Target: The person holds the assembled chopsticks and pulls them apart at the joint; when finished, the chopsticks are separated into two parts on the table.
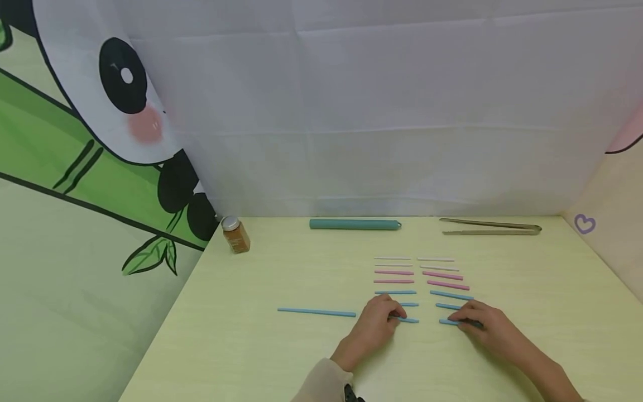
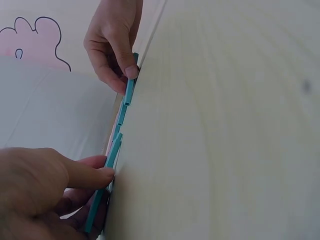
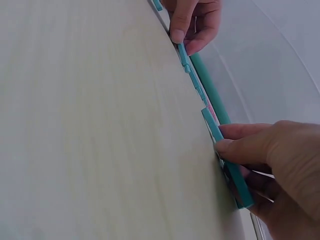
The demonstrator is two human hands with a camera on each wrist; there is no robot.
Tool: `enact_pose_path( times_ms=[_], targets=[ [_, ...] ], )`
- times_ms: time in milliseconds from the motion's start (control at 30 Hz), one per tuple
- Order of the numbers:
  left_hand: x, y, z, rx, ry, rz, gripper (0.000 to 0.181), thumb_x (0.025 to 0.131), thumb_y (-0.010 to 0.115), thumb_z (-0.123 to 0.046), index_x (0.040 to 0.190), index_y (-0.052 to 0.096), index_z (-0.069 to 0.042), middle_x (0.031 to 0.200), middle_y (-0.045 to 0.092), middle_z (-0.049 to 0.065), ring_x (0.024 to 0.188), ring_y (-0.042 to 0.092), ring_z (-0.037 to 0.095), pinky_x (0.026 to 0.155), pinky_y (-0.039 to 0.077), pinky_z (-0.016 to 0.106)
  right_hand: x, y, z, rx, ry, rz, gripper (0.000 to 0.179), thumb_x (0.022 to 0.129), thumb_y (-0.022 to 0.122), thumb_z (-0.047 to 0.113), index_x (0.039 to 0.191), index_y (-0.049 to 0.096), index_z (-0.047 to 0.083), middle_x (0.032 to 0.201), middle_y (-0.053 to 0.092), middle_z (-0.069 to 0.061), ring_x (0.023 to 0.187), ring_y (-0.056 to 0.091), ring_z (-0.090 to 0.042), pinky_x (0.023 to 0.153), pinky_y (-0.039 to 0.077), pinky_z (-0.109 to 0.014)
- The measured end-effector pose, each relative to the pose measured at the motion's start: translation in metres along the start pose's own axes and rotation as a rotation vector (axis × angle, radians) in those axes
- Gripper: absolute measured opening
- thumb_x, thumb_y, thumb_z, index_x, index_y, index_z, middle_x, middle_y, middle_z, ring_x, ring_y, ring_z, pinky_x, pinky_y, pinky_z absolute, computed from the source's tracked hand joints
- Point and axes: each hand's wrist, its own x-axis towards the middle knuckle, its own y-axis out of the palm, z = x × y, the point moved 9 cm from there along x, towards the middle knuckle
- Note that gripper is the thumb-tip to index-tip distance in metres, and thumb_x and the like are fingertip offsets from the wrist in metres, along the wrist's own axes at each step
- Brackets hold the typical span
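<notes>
My left hand (image 1: pixel 375 325) pinches a thin blue stick (image 2: pixel 114 149) between thumb and fingers, at the near end of the left column. Across a small gap, my right hand (image 1: pixel 486 324) grips another blue stick (image 3: pixel 239 184) at the near end of the right column. Its far end is covered by the fingers in the head view. Beyond them lie more blue sticks (image 1: pixel 395 292), then pink sticks (image 1: pixel 394 272) and thin white sticks (image 1: pixel 435 259), in two side-by-side columns. The right column's sticks slant slightly.
A longer blue stick (image 1: pixel 316 312) lies alone to the left of my left hand. Along the back edge are a green tube (image 1: pixel 355 224) and metal tongs (image 1: pixel 489 231). A small brown jar (image 1: pixel 237 237) with a silvery lid stands at the back left.
</notes>
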Motion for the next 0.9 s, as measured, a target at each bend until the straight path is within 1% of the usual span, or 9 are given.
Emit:
enact_pose_path(
  times_ms=[67,167,367,567,667,733,800,900],
  targets=[
    [0.000,0.000,0.002,-0.005,-0.009,-0.008,0.013,0.088,0.065,-0.004,0.091,0.073,-0.014,0.086,0.060,-0.004,0.080,0.053,0.005,0.073,0.044,0.015,-0.001,0.000,0.001,0.010,-0.013,-0.015,0.031,0.070,0.076,-0.009,0.091,0.075,0.014,0.085,0.061,0.008,0.073,0.050,0.002,0.062,0.037,-0.010],
    [0.001,0.000,0.003,0.013,-0.013,-0.029,0.012,0.087,0.067,-0.005,0.089,0.074,-0.015,0.085,0.060,-0.005,0.080,0.053,0.005,0.073,0.043,0.015,-0.001,0.001,0.001,0.017,-0.023,-0.025,0.032,0.069,0.076,-0.010,0.091,0.075,0.013,0.084,0.061,0.008,0.072,0.048,0.003,0.060,0.035,-0.011],
    [0.002,0.001,0.003,0.034,-0.001,-0.064,0.015,0.086,0.067,-0.002,0.086,0.075,-0.015,0.082,0.062,-0.005,0.080,0.053,0.008,0.074,0.043,0.017,-0.002,0.000,0.000,-0.017,-0.022,-0.039,0.034,0.067,0.076,-0.010,0.092,0.076,0.013,0.085,0.061,0.008,0.073,0.049,0.003,0.061,0.035,-0.010],
    [0.004,0.002,0.001,0.050,-0.005,-0.057,0.017,0.086,0.067,-0.001,0.086,0.076,-0.016,0.082,0.062,-0.006,0.081,0.052,0.008,0.073,0.042,0.016,-0.003,0.000,0.000,-0.066,-0.016,-0.053,0.036,0.066,0.077,-0.009,0.092,0.076,0.015,0.087,0.061,0.008,0.077,0.052,0.000,0.065,0.037,-0.008],
    [0.005,0.002,0.000,0.070,-0.005,-0.056,0.018,0.086,0.066,-0.001,0.086,0.075,-0.016,0.082,0.061,-0.007,0.080,0.051,0.007,0.073,0.041,0.015,-0.003,0.000,0.000,-0.096,0.004,-0.044,0.035,0.067,0.078,-0.007,0.092,0.076,0.017,0.087,0.061,0.009,0.078,0.054,0.000,0.065,0.040,-0.011],
    [0.005,0.001,-0.002,0.082,-0.003,-0.058,0.017,0.087,0.066,-0.002,0.088,0.075,-0.016,0.081,0.060,-0.007,0.079,0.050,0.007,0.072,0.040,0.015,-0.002,0.000,0.000,-0.108,0.019,-0.033,0.034,0.068,0.077,-0.007,0.093,0.076,0.017,0.088,0.061,0.009,0.079,0.053,0.000,0.065,0.041,-0.013],
    [0.003,-0.001,-0.002,0.082,-0.015,-0.060,0.015,0.087,0.066,-0.004,0.091,0.074,-0.016,0.083,0.059,-0.006,0.079,0.049,0.006,0.072,0.040,0.015,-0.001,-0.001,0.001,-0.121,0.020,-0.033,0.034,0.069,0.077,-0.006,0.094,0.076,0.017,0.089,0.061,0.009,0.080,0.053,0.000,0.065,0.043,-0.015],
    [-0.001,-0.009,0.001,0.067,-0.040,-0.059,0.013,0.088,0.067,-0.010,0.097,0.073,-0.017,0.086,0.057,-0.005,0.080,0.047,0.007,0.072,0.039,0.017,0.003,-0.002,0.008,-0.136,-0.004,-0.048,0.034,0.069,0.077,-0.007,0.094,0.076,0.015,0.091,0.062,0.009,0.081,0.054,-0.002,0.068,0.042,-0.012]
  ],
)
